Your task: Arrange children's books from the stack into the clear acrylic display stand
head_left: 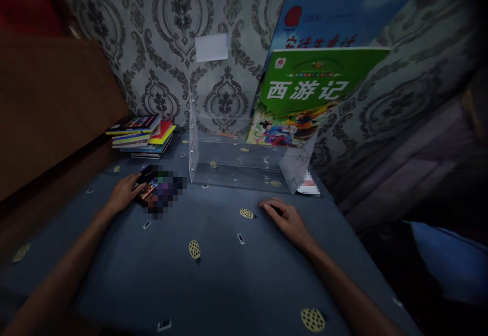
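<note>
A brown wooden board (49,107) leans along the left edge of the blue-grey patterned tablecloth (213,270), and beside it sits a short stack of colourful thin books (141,135). Just in front of that stack the left hand (124,193) lies on a dark-covered book (152,188) flat on the cloth, fingers over its near-left edge; whether they have closed on it or only rest there I cannot tell. Further right stands a clear acrylic book holder (236,158), its left part bare, with a green picture book (305,97) and a blue picture book (335,21) behind it tilted against its right end. The right hand (285,216) rests open, palm down, on the cloth, holding nothing. The risk I see: a knock to the light holder could tip those leaning books, and the dim light makes its transparent walls easy to misjudge.
</note>
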Available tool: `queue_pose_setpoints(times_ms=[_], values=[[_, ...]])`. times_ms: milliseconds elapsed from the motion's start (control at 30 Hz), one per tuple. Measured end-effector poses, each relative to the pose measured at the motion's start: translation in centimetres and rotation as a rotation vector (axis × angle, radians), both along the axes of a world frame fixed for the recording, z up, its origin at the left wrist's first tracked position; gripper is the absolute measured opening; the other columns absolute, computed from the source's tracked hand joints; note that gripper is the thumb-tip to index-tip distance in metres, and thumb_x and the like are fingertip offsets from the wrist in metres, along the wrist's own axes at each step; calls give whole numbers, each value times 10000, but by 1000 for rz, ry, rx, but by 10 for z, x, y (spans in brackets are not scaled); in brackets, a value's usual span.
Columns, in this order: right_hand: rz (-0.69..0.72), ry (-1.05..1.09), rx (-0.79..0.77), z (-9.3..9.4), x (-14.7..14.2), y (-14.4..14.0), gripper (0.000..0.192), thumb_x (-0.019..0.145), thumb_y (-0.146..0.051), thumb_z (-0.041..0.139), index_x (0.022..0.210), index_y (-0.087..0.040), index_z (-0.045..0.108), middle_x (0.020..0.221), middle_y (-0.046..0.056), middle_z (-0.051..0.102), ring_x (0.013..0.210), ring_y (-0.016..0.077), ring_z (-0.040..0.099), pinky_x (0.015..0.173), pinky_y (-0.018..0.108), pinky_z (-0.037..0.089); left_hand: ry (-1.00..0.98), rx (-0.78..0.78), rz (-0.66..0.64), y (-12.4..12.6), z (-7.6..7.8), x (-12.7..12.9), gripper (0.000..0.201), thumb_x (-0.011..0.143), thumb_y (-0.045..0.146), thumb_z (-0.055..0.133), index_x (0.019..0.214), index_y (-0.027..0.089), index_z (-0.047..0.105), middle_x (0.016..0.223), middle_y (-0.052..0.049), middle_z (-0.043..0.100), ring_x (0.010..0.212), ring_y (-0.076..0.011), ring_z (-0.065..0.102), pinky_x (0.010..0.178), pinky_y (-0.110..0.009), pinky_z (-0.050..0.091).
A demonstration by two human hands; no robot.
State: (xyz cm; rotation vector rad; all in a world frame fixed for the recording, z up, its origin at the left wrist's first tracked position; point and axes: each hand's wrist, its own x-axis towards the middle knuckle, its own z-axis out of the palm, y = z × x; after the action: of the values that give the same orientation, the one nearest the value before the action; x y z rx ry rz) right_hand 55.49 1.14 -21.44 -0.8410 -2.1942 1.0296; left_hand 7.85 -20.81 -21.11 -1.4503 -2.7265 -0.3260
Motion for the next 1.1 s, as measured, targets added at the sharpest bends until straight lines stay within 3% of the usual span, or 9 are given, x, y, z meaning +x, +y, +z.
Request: queue_pose_setpoints(times_ms=[300,533,700,800,900,1000,1100], values=[[13,-7,47,-10,1,2,300,932,-428,524,870,-221,732,959,82,749,933,255,692,839,376,524,-24,101,-84,-21,-15,25,712,917,586,352,1437,132,525,1517,-155,512,1424,-322,457,1176,-497,359],[31,23,104,-11,1,-2,292,962,-386,509,835,-219,712,908,73,729,884,232,673,842,369,521,33,203,-277,-34,-35,51,708,909,658,379,1393,185,588,1477,-120,564,1366,-326,531,1114,-475,468],[27,15,134,-12,2,-3,292,978,-382,515,848,-217,717,895,59,721,863,212,661,807,333,510,103,282,-465,-37,-47,72,547,953,567,420,1424,333,568,1484,-16,564,1299,-275,602,1041,-388,545],[19,14,137,-12,3,-3,295,977,-387,525,844,-212,721,885,56,717,858,207,657,800,320,504,157,345,-589,-34,-50,95,507,969,504,459,1465,406,498,1493,28,548,1277,-244,621,997,-341,572],[13,27,137,-12,3,-3,269,968,-371,541,843,-214,720,878,49,718,849,204,658,784,307,495,218,390,-709,-23,-51,128,555,983,464,474,1529,410,385,1510,20,526,1288,-235,611,1007,-351,569],[-17,31,139,-12,2,-4,253,956,-330,533,839,-209,721,862,48,718,816,203,658,737,299,484,213,425,-793,-2,-47,167,586,989,448,497,1551,380,347,1516,-5,520,1317,-232,586,1047,-374,543],[-49,39,118,-12,1,-5,257,943,-326,525,864,-202,735,862,54,718,801,204,661,705,294,480,151,355,-888,26,-41,204,596,991,405,521,1556,347,342,1531,-37,500,1359,-234,546,1073,-415,522]])
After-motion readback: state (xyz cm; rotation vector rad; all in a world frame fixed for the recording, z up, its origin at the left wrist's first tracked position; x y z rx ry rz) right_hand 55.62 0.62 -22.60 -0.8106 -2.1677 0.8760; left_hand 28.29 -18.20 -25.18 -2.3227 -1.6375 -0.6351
